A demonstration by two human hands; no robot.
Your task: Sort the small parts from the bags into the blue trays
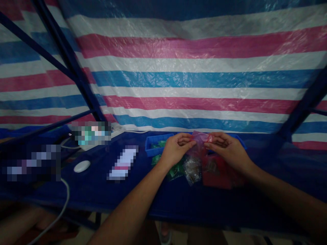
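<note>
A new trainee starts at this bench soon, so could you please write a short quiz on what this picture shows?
1. Which hands pinch the small pink bag? A left only, B right only, C both.
2. True or false: the blue tray lies on the floor.
3. Fill in: the packets on the table by the left hand are ____ in colour.
Key: 1 C, the right hand grips it too; 2 false; 3 green.
</note>
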